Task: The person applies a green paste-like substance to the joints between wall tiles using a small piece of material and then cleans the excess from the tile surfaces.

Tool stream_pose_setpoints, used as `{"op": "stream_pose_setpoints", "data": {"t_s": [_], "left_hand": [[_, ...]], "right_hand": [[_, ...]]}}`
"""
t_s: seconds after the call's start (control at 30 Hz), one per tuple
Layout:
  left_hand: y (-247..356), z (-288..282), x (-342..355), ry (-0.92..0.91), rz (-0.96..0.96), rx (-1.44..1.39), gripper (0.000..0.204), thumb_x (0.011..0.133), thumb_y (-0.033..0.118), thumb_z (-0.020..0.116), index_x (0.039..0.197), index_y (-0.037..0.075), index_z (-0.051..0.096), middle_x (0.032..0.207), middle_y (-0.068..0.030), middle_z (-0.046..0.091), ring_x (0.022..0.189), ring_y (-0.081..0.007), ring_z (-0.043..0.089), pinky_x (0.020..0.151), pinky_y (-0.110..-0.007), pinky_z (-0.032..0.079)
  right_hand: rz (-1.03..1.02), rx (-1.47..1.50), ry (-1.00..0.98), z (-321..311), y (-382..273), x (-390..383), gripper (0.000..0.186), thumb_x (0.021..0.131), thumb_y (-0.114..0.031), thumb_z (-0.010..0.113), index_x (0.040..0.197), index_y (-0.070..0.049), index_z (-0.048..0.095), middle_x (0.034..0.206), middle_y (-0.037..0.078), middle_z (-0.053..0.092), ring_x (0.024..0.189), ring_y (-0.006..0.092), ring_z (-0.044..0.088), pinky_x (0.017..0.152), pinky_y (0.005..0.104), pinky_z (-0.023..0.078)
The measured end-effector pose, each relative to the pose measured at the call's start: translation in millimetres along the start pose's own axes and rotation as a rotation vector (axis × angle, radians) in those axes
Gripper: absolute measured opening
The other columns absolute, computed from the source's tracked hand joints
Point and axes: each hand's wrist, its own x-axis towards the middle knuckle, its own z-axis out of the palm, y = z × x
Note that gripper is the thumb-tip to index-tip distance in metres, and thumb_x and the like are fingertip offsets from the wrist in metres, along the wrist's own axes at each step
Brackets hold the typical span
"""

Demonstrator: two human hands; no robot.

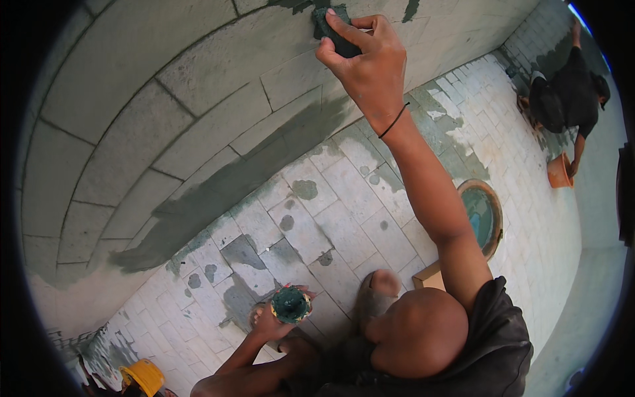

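My right grip is clamping a dark green pad, seemingly against the pale block wall. Low down, a dark wet strip is looking finished; most blocks above are showing bare, so seemingly remaining. My left grip is wrapping a paste-filled cup above the tiled floor.

Right arm outstretched, fingers bent

One sponge, one cup, one round basin — one orange bucket, one wristband
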Motion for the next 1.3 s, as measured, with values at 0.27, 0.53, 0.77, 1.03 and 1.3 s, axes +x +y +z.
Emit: {"op": "stream_pose_setpoints", "data": {"t_s": [0.27, 0.53, 0.77, 1.03, 1.3], "left_hand": [[2, -2, 3, -0.033, 0.012, 0.090, 0.063, 0.092, 0.009, 0.076, 0.145, 0.002, 0.043, 0.133, -0.0154, 0.066, 0.119, -0.0220, 0.066, 0.108, -0.040, 0.047], [3, 4, -5, 0.016, 0.044, 0.071, 0.060, 0.092, 0.008, 0.076, 0.143, 0.002, 0.047, 0.134, -0.0136, 0.066, 0.122, -0.0201, 0.065, 0.110, -0.039, 0.044], [14, 1, 2, -0.035, 0.131, 0.344, 0.037, 0.093, 0.019, 0.074, 0.128, 0.012, 0.065, 0.133, -0.0037, 0.069, 0.133, -0.0216, 0.057, 0.122, -0.043, 0.028], [14, 6, -1, -0.029, 0.112, 0.335, 0.035, 0.092, 0.017, 0.074, 0.126, 0.014, 0.068, 0.135, -0.0021, 0.068, 0.139, -0.0209, 0.052, 0.124, -0.043, 0.024], [6, 2, -6, -0.051, 0.022, 0.181, 0.047, 0.093, 0.009, 0.072, 0.138, 0.007, 0.058, 0.141, -0.0042, 0.064, 0.138, -0.0158, 0.052, 0.126, -0.037, 0.022]], "right_hand": [[0.113, 0.009, -0.144, 7, 12, -49, 0.033, 0.074, -0.019, 0.078, 0.106, -0.020, 0.081, 0.092, 0.008, 0.061, 0.085, 0.0274, 0.061, 0.069, 0.0399, 0.053], [0.335, 0.242, -0.181, -16, 12, -61, 0.037, 0.078, -0.015, 0.078, 0.115, -0.016, 0.080, 0.100, 0.012, 0.068, 0.087, 0.0268, 0.067, 0.076, 0.0355, 0.056], [0.388, 0.419, -0.182, -13, -19, -104, 0.041, 0.082, -0.011, 0.081, 0.123, -0.014, 0.077, 0.111, 0.014, 0.070, 0.099, 0.0242, 0.070, 0.087, 0.0340, 0.056], [0.312, 0.410, -0.011, 27, -61, -114, 0.046, 0.082, -0.011, 0.083, 0.127, -0.016, 0.075, 0.120, 0.015, 0.067, 0.103, 0.0278, 0.068, 0.089, 0.0353, 0.056], [0.232, 0.420, 0.180, 58, -84, -93, 0.048, 0.077, -0.006, 0.087, 0.123, -0.013, 0.077, 0.117, 0.013, 0.068, 0.099, 0.0244, 0.066, 0.085, 0.0337, 0.056]]}}
